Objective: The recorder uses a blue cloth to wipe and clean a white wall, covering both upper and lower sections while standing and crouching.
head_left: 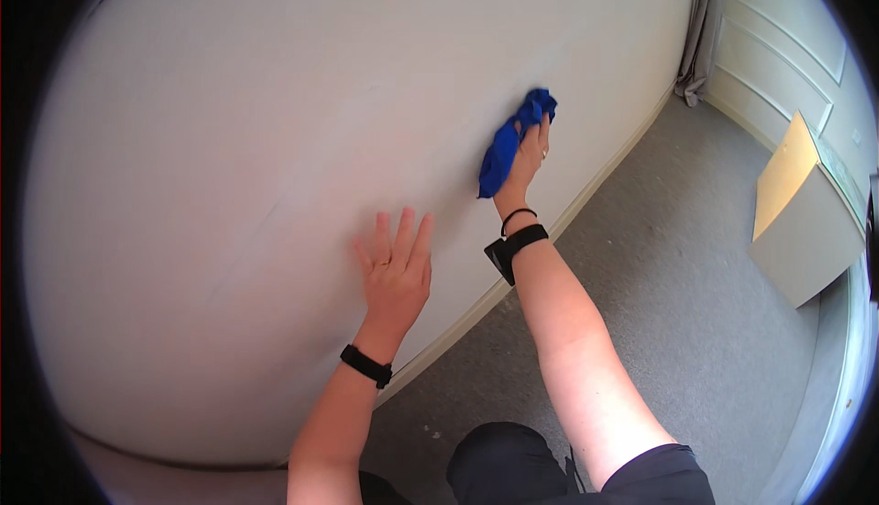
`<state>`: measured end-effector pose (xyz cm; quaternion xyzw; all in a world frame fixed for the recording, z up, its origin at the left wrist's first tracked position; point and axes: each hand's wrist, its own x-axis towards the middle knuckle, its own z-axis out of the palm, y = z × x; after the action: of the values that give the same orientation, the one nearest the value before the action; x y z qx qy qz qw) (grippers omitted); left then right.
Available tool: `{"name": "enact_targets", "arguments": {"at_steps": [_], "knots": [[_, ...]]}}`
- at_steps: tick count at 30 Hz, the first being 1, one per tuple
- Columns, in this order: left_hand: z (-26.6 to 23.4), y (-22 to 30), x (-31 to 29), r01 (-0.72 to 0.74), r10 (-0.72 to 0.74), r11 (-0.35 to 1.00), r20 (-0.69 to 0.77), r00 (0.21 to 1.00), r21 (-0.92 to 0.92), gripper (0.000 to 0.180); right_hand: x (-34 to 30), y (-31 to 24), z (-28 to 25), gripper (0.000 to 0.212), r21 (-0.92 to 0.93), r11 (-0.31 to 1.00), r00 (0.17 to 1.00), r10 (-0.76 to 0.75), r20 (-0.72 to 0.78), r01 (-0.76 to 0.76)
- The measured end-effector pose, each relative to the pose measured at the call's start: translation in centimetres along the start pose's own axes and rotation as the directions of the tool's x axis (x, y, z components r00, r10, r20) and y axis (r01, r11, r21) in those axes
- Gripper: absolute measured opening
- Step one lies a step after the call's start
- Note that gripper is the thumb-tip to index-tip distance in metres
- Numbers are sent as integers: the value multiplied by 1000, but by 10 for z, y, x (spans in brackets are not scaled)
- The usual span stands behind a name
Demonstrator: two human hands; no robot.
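Observation:
A crumpled blue cloth [500,159] lies against the white wall [229,102], pressed there by my right hand [526,159]. Part of the cloth bunches up past the fingertips, and part hangs along the hand's left side. My left hand [397,278] rests with fingers spread on or very close to the same wall, lower and to the left, and holds nothing. Black bands circle both wrists, and the right one carries a dark square piece.
Along the wall's foot runs a pale baseboard [586,195] beside the grey floor [641,258]. A box-like cabinet [806,221] with a yellowish face stands at the right. A grey curtain [700,38] hangs in the far corner, next to a panelled wall [778,29]. My dark-clothed knee [504,464] is close below.

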<state>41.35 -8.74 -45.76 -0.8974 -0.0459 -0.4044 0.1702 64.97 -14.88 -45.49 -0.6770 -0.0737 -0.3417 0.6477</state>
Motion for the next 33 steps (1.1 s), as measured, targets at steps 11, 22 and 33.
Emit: {"name": "enact_targets", "arguments": {"at_steps": [11, 22, 33], "knots": [[13, 12, 62, -188, 177, 963, 77, 981, 192, 59, -3, 43, -11, 38, 195, 886, 908, 410, 89, -420], [24, 12, 49, -202, 143, 918, 193, 971, 341, 64, 80, -39, 5, 32, -128, 977, 984, -177, -30, 172], [32, 15, 46, -176, 139, 930, 135, 981, 321, 67, 21, 54, -5, 32, -99, 983, 987, 160, 24, -157]]}}
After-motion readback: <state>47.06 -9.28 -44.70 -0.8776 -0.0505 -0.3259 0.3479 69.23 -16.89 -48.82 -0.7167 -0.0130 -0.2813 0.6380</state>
